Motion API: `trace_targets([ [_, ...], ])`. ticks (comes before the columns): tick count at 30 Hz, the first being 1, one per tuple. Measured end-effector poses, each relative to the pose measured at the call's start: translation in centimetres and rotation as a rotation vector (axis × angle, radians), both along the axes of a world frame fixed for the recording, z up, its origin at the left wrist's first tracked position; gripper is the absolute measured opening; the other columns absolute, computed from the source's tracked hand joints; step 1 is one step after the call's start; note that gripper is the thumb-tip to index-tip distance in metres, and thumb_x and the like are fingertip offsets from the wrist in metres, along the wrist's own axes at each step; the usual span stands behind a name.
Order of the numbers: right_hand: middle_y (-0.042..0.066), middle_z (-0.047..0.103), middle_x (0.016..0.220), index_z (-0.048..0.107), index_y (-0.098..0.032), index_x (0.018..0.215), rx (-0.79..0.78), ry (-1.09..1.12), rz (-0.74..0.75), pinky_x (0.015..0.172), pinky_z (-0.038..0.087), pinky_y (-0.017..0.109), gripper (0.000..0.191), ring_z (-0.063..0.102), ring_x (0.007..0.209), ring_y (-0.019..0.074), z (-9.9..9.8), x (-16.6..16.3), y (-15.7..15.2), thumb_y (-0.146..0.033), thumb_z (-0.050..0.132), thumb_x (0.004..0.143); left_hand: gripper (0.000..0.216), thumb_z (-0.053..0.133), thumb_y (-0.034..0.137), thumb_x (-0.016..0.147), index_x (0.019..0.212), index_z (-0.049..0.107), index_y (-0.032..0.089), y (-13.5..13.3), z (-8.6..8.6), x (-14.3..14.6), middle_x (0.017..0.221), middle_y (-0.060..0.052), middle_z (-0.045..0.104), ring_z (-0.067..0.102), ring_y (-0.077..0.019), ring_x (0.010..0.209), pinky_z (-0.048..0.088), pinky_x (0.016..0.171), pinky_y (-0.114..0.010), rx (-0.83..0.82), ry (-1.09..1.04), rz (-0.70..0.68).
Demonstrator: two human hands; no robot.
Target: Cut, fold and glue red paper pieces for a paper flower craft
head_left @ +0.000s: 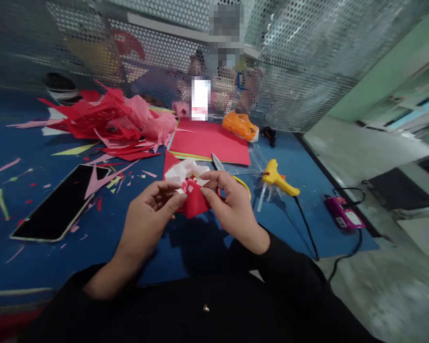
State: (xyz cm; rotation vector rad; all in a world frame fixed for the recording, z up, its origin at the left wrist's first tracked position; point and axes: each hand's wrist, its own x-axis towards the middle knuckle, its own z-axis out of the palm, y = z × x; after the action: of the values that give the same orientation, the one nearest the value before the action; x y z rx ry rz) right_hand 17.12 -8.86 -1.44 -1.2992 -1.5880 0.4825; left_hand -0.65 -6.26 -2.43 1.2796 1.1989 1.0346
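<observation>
Head cam: both my left hand (148, 214) and right hand (232, 207) pinch the red-and-white paper cutout (190, 188). Holes already cut; unfolding looks left. Scissors (219, 164) just behind it.

Hands at table centre, paper piece between them, clutter all round.
Folded paper piece (190, 193) pinched between left hand (148, 216) and right hand (232, 207), above the table (103, 238). Phone (62, 202) lies left of the left hand. Paper scrap pile (109, 119) behind the phone, far left. Paper sheet stack (210, 140) behind the hands; scissors (219, 164) at its near edge, partly hidden by the right hand. Glue gun (277, 178) right of the hands. Tape dispenser (240, 126) behind the glue gun, by the mesh screen (307, 71).
</observation>
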Motion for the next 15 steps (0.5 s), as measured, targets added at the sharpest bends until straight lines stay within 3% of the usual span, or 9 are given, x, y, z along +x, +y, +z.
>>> trace_targets([
  [6, -0.001, 0.075, 0.083, 0.064, -0.022, 0.109, 0.038, 0.009, 0.007, 0.088, 0.050, 0.037, 0.019, 0.070, 0.085, 0.0171, -0.2, -0.1, 0.0, -0.019, 0.057, 0.091, 0.034, 0.086, 0.043, 0.066, 0.092, 0.074, 0.024, 0.3, -0.2, -0.1, 0.079, 0.003, 0.072, 0.062, -0.0134, 0.070, 0.048, 0.060, -0.020, 0.005, 0.020, 0.017],
  [10, -0.001, 0.077, 0.086, 0.065, -0.023, 0.108, 0.055, -0.041, 0.018, 0.090, 0.051, 0.037, 0.018, 0.071, 0.089, 0.0176, 0.1, -0.1, -0.1, -0.021, 0.059, 0.092, 0.028, 0.084, 0.043, 0.067, 0.085, 0.076, 0.022, 0.1, 0.1, 0.0, 0.077, -0.001, 0.075, 0.063, -0.0152, 0.065, 0.050, 0.057, -0.023, -0.088, -0.006, -0.140],
  [13, 0.003, 0.077, 0.103, 0.065, -0.023, 0.109, 0.096, -0.170, 0.005, 0.091, 0.052, 0.036, 0.017, 0.071, 0.098, 0.0182, 1.3, 2.4, -0.1, -0.026, 0.057, 0.094, 0.026, 0.080, 0.045, 0.072, 0.082, 0.076, 0.022, 0.1, 0.2, 0.0, 0.069, -0.002, 0.074, 0.060, -0.0145, 0.055, 0.050, 0.052, -0.024, -0.170, 0.011, -0.204],
  [15, 0.009, 0.074, 0.113, 0.065, -0.020, 0.114, 0.126, -0.320, -0.187, 0.094, 0.051, 0.038, 0.024, 0.068, 0.106, 0.0212, 2.1, 5.9, -0.1, -0.027, 0.052, 0.095, 0.025, 0.079, 0.045, 0.075, 0.083, 0.075, 0.022, 0.1, 0.1, 0.0, 0.069, -0.003, 0.076, 0.059, -0.0133, 0.053, 0.049, 0.052, -0.023, -0.178, 0.026, -0.182],
])
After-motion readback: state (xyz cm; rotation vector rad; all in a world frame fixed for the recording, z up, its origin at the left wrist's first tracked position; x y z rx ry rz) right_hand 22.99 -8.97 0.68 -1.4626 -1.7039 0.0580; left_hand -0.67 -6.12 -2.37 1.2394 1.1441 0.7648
